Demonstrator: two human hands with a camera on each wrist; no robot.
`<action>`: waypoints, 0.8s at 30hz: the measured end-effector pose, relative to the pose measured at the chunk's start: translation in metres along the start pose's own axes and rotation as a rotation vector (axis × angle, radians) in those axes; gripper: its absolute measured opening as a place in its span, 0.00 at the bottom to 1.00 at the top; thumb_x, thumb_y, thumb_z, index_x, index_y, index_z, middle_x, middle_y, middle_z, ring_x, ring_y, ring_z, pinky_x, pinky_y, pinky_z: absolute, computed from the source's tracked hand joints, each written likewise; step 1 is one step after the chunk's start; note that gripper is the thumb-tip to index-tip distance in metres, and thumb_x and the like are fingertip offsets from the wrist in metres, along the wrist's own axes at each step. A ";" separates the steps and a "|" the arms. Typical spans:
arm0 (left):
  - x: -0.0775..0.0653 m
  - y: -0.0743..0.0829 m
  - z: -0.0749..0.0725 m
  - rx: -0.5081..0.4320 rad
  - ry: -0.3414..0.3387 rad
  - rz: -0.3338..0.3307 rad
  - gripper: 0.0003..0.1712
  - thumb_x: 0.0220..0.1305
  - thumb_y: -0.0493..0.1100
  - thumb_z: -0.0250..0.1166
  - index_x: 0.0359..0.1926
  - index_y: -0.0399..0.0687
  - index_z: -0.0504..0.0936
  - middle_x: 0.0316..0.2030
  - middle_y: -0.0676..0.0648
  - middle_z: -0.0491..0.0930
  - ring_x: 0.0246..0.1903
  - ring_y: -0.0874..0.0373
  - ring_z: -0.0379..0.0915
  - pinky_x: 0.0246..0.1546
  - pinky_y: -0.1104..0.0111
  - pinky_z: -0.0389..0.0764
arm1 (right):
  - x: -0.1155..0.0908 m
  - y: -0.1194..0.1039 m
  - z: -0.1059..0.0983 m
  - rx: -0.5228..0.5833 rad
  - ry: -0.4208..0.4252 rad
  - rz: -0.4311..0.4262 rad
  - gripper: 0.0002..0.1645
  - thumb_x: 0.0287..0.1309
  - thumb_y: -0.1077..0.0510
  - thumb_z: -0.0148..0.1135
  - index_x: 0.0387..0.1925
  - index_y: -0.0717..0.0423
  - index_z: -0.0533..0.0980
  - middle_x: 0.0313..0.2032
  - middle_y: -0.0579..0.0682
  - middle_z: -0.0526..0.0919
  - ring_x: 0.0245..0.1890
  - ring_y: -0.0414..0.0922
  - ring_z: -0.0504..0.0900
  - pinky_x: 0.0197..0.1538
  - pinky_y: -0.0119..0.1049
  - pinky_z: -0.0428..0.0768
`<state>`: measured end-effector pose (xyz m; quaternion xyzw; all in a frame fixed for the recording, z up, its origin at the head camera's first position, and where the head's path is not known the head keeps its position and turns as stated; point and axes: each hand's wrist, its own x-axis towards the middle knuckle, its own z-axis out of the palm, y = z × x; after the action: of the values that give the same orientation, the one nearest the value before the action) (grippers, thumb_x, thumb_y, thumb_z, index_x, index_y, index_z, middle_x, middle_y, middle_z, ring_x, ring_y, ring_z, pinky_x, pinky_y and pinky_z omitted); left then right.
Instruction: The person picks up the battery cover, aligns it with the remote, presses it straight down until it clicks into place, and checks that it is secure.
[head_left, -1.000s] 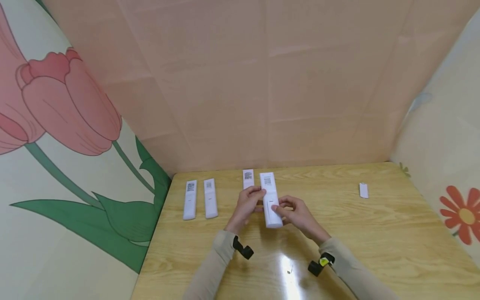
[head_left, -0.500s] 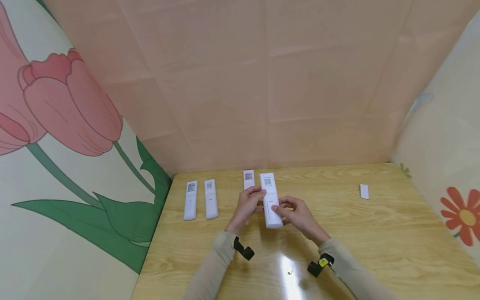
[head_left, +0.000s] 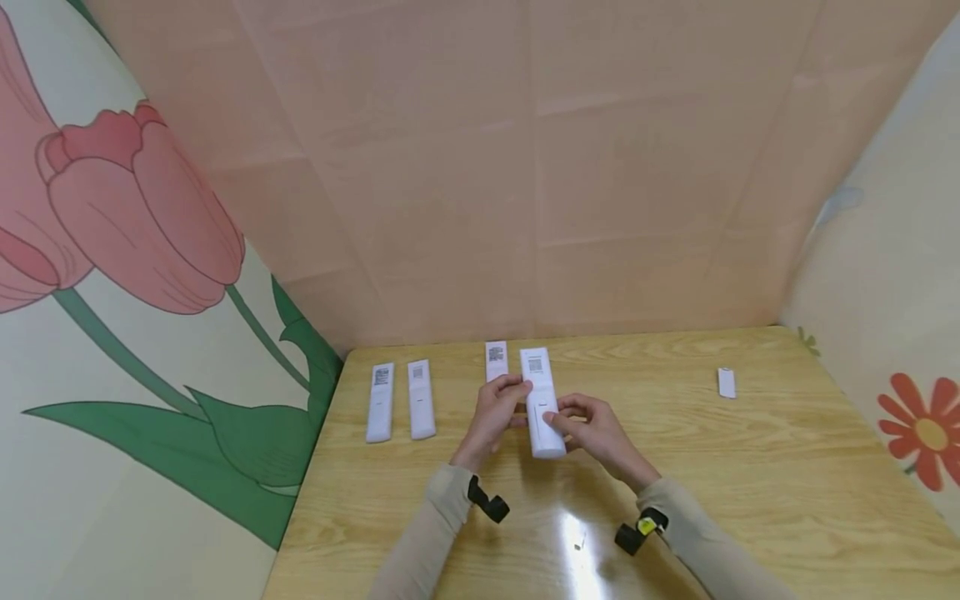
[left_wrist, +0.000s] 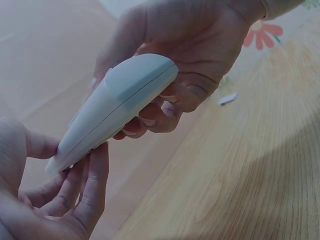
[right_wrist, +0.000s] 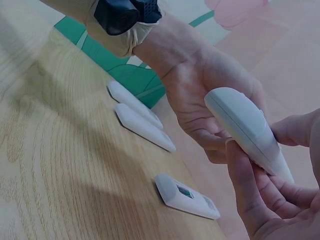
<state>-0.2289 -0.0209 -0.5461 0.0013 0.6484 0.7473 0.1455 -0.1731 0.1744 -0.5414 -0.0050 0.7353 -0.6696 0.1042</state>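
A white remote control (head_left: 543, 438) is held above the table by both hands, its back with a printed code and battery cover facing up. The left hand (head_left: 493, 415) pinches its left side, thumb on top and fingers below, as the left wrist view shows. From the right, the right hand (head_left: 597, 431) grips the lower part, its thumb on the battery cover area. Behind the left hand lies another white remote (head_left: 496, 358), partly hidden; in the right wrist view this remote (right_wrist: 200, 204) has an open battery compartment (right_wrist: 185, 191).
Two more white remotes (head_left: 380, 404) (head_left: 422, 400) lie face down side by side at the left of the wooden table (head_left: 750, 483). A small white battery cover (head_left: 727, 383) lies far right. Walls stand behind and at both sides.
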 end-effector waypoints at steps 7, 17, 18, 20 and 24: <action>-0.002 0.000 0.000 0.005 0.005 0.004 0.22 0.74 0.49 0.69 0.60 0.40 0.83 0.47 0.42 0.88 0.37 0.53 0.85 0.38 0.61 0.90 | 0.000 0.002 0.000 -0.020 -0.002 -0.008 0.26 0.71 0.52 0.70 0.58 0.68 0.78 0.48 0.59 0.87 0.40 0.49 0.89 0.39 0.45 0.91; -0.003 -0.001 -0.002 0.002 0.010 0.001 0.22 0.74 0.50 0.69 0.59 0.41 0.83 0.48 0.42 0.89 0.38 0.51 0.86 0.40 0.59 0.90 | -0.001 0.003 0.002 -0.017 0.004 -0.009 0.25 0.69 0.53 0.71 0.56 0.68 0.78 0.48 0.60 0.86 0.39 0.49 0.89 0.38 0.46 0.91; -0.003 -0.001 -0.002 0.005 0.009 0.002 0.21 0.74 0.49 0.69 0.59 0.41 0.83 0.48 0.42 0.89 0.38 0.51 0.86 0.40 0.60 0.90 | -0.001 0.003 0.002 -0.016 0.004 -0.011 0.25 0.70 0.53 0.71 0.56 0.68 0.78 0.48 0.61 0.86 0.39 0.49 0.89 0.38 0.46 0.91; -0.003 -0.001 -0.002 0.002 0.014 0.007 0.21 0.74 0.49 0.69 0.59 0.41 0.83 0.47 0.42 0.89 0.39 0.50 0.86 0.38 0.61 0.90 | 0.000 0.003 0.002 -0.018 0.001 -0.016 0.25 0.70 0.53 0.71 0.57 0.68 0.78 0.47 0.61 0.86 0.40 0.50 0.89 0.39 0.46 0.91; -0.003 0.000 -0.002 0.009 0.026 0.017 0.19 0.75 0.49 0.69 0.58 0.41 0.83 0.47 0.42 0.89 0.40 0.47 0.85 0.36 0.63 0.90 | 0.000 0.003 0.001 -0.009 -0.009 -0.029 0.27 0.71 0.53 0.70 0.60 0.69 0.77 0.47 0.61 0.85 0.40 0.50 0.90 0.40 0.45 0.91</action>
<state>-0.2263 -0.0240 -0.5455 -0.0022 0.6536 0.7454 0.1310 -0.1725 0.1734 -0.5442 -0.0193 0.7376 -0.6679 0.0979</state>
